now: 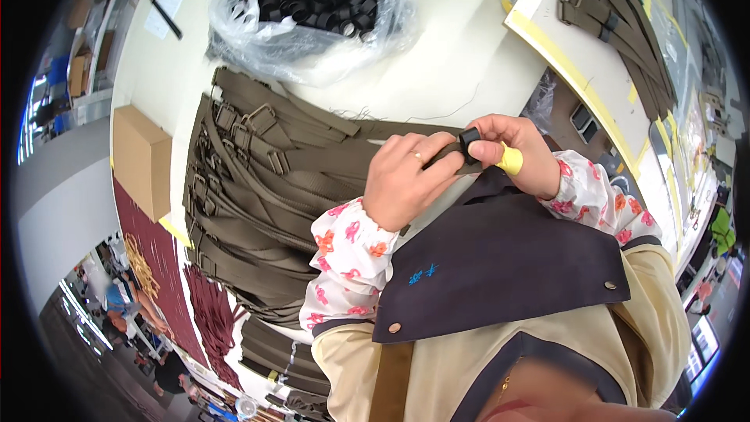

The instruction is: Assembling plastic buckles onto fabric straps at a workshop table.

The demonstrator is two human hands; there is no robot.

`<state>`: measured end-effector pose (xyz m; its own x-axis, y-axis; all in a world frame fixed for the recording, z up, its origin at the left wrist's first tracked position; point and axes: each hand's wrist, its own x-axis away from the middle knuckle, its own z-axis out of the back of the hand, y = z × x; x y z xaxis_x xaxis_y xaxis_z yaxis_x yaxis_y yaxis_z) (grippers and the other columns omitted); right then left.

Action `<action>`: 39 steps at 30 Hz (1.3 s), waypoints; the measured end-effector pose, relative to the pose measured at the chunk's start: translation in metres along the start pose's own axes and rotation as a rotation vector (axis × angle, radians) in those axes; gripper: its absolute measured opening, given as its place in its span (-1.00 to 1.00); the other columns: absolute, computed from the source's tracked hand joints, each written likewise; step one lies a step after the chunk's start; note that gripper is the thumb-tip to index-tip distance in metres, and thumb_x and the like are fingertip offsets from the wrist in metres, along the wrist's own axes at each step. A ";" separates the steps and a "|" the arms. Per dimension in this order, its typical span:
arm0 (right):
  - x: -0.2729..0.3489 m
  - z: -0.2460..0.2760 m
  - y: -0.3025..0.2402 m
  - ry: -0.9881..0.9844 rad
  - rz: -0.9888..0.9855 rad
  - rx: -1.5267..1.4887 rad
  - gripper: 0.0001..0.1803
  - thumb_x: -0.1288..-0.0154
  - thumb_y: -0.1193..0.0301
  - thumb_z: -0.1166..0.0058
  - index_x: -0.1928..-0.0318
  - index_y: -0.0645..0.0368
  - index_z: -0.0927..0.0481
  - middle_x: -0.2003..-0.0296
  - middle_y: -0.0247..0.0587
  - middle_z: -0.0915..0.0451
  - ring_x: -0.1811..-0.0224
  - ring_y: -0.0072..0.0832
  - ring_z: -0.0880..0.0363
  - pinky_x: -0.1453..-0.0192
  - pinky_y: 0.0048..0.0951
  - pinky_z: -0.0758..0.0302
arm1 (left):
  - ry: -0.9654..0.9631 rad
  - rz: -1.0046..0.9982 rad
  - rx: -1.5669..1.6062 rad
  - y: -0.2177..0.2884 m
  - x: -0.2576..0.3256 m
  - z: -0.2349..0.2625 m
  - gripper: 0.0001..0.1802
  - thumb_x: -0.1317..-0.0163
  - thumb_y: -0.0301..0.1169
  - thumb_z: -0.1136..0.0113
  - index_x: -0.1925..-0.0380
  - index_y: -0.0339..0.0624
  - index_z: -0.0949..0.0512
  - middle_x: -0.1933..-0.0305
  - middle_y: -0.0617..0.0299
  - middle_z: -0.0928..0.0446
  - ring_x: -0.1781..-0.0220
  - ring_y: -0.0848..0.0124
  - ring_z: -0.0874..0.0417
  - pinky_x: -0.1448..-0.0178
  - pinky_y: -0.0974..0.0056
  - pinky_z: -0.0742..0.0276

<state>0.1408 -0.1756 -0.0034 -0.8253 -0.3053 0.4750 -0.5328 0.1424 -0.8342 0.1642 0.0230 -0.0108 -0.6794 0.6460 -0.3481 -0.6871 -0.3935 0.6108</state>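
Left hand (410, 180): curled nearly closed; olive webbing (469, 167) is pinched.
Right hand (522, 147): half-curled; black ring (469, 137) is gripped by thumb and fingers.
Ring: held just right of left fingertips.

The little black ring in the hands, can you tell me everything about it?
The black ring is small, band-shaped and slightly shiny, perhaps plastic. It is tilted, pinched by the right hand with thumb and finger, close to the left hand, near the olive straps. I can't tell whether a strap runs through it.
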 end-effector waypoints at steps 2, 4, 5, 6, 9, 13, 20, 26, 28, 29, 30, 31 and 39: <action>-0.005 0.004 0.000 0.047 0.023 -0.119 -0.72 -0.18 0.34 -0.07 0.18 0.29 -0.50 0.31 -0.31 -0.55 0.34 -0.64 -0.50 0.23 -0.64 -0.45 | 0.051 0.004 0.040 -0.005 -0.002 0.001 -0.69 0.30 -0.50 -0.34 0.43 -0.11 -0.54 0.25 0.26 -0.51 0.39 0.32 -0.49 0.34 0.30 -0.38; -0.007 0.016 -0.005 0.033 -0.051 -0.134 -0.72 -0.18 0.35 -0.07 0.18 0.30 -0.49 0.31 -0.28 -0.55 0.35 -0.60 -0.52 0.24 -0.63 -0.47 | 0.141 0.072 0.100 -0.006 0.000 0.001 -0.74 0.31 -0.55 -0.35 0.49 -0.15 -0.58 0.27 0.22 -0.54 0.41 0.28 -0.50 0.38 0.28 -0.40; -0.006 0.021 -0.008 0.002 -0.133 -0.153 -0.72 -0.18 0.35 -0.07 0.18 0.30 -0.49 0.31 -0.25 -0.56 0.35 -0.56 -0.55 0.26 -0.61 -0.49 | 0.140 0.055 0.110 -0.006 0.000 0.001 -0.74 0.31 -0.55 -0.35 0.49 -0.15 -0.58 0.27 0.22 -0.54 0.41 0.28 -0.50 0.38 0.28 -0.40; -0.002 0.019 -0.005 0.010 -0.153 -0.156 -0.70 -0.18 0.36 -0.07 0.17 0.32 -0.48 0.32 -0.20 -0.56 0.38 -0.49 -0.58 0.30 -0.59 -0.52 | 0.132 0.058 0.111 -0.005 -0.002 0.001 -0.74 0.30 -0.56 -0.34 0.49 -0.16 -0.58 0.26 0.21 -0.54 0.41 0.28 -0.50 0.37 0.28 -0.40; 0.000 0.013 -0.001 0.003 -0.208 -0.160 -0.68 -0.18 0.38 -0.08 0.13 0.37 -0.44 0.35 -0.15 -0.55 0.39 -0.42 -0.60 0.31 -0.52 -0.56 | 0.080 0.026 0.045 -0.004 -0.008 -0.002 -0.75 0.28 -0.60 -0.31 0.47 -0.22 -0.56 0.28 0.20 -0.53 0.41 0.27 -0.49 0.36 0.27 -0.38; -0.007 0.007 0.008 -0.169 -0.228 -0.240 -0.66 -0.18 0.36 -0.09 0.16 0.39 -0.43 0.37 -0.12 -0.56 0.40 -0.39 -0.61 0.33 -0.48 -0.56 | 0.018 -0.014 0.056 0.002 -0.002 -0.007 -0.77 0.23 -0.65 -0.22 0.46 -0.25 -0.50 0.30 0.10 -0.49 0.41 0.20 -0.47 0.35 0.25 -0.38; -0.017 0.005 0.013 -0.356 -0.169 -0.075 -0.72 -0.23 0.34 -0.02 0.27 0.39 -0.46 0.49 -0.15 -0.57 0.51 -0.50 -0.59 0.47 -0.55 -0.54 | 0.051 0.209 0.325 0.018 -0.010 -0.015 -0.67 0.09 -0.51 -0.18 0.26 -0.31 -0.38 0.33 0.03 -0.47 0.40 0.29 -0.50 0.34 0.30 -0.38; 0.026 0.088 -0.025 -0.166 0.607 0.701 -0.81 -0.19 0.40 -0.02 0.24 0.26 -0.54 0.50 -0.13 -0.57 0.50 -0.33 -0.57 0.42 -0.43 -0.47 | -0.239 0.344 0.103 0.012 -0.038 0.012 -0.74 0.15 -0.37 -0.36 0.51 -0.26 -0.49 0.64 0.05 -0.45 0.59 0.16 -0.49 0.47 0.28 -0.37; 0.054 0.141 -0.030 0.082 0.761 0.942 -0.82 -0.14 0.43 -0.06 0.26 0.25 -0.56 0.46 -0.12 -0.58 0.46 -0.24 -0.56 0.40 -0.38 -0.47 | -0.301 0.387 0.096 0.004 -0.060 0.005 -0.71 0.13 -0.34 -0.35 0.48 -0.26 -0.49 0.63 0.02 -0.43 0.59 0.14 -0.48 0.48 0.27 -0.37; 0.065 0.165 -0.029 0.216 0.817 0.965 -0.83 -0.09 0.42 -0.10 0.30 0.23 -0.57 0.45 -0.10 -0.58 0.47 -0.20 -0.55 0.40 -0.36 -0.46 | -0.280 0.298 0.055 0.001 -0.072 -0.003 -0.71 0.12 -0.30 -0.35 0.50 -0.24 -0.49 0.64 0.04 -0.43 0.59 0.14 -0.48 0.49 0.26 -0.36; 0.082 0.183 -0.040 0.271 0.727 1.033 -0.81 -0.01 0.49 -0.09 0.30 0.25 -0.58 0.42 -0.05 -0.57 0.43 -0.20 -0.56 0.36 -0.36 -0.48 | -0.279 0.249 0.044 -0.001 -0.084 -0.010 -0.73 0.11 -0.28 -0.33 0.49 -0.19 -0.50 0.61 0.10 -0.45 0.59 0.16 -0.48 0.48 0.24 -0.36; 0.097 0.209 -0.035 0.373 0.714 1.160 -0.71 0.10 0.59 -0.05 0.25 0.25 -0.58 0.40 -0.05 -0.58 0.40 -0.23 -0.57 0.34 -0.40 -0.49 | -0.210 0.096 -0.058 -0.001 -0.099 -0.024 -0.76 0.10 -0.28 -0.32 0.50 -0.13 -0.49 0.56 0.20 -0.47 0.58 0.20 -0.47 0.47 0.23 -0.34; 0.178 0.328 -0.003 0.994 0.542 1.638 -0.41 0.06 0.78 0.16 -0.07 0.14 -0.42 -0.06 -0.12 -0.41 -0.11 -0.19 -0.38 -0.16 -0.37 -0.32 | 0.194 -0.442 -0.254 0.019 -0.209 -0.147 -0.65 0.08 -0.49 0.00 0.20 -0.02 -0.48 0.12 0.18 -0.45 0.17 0.33 -0.49 0.02 0.21 -0.32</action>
<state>0.0565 -0.5388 -0.0083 -0.9163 0.0840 -0.3917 -0.0659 -0.9960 -0.0596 0.2554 -0.2151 -0.0308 -0.3305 0.6622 -0.6725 -0.9422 -0.2729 0.1943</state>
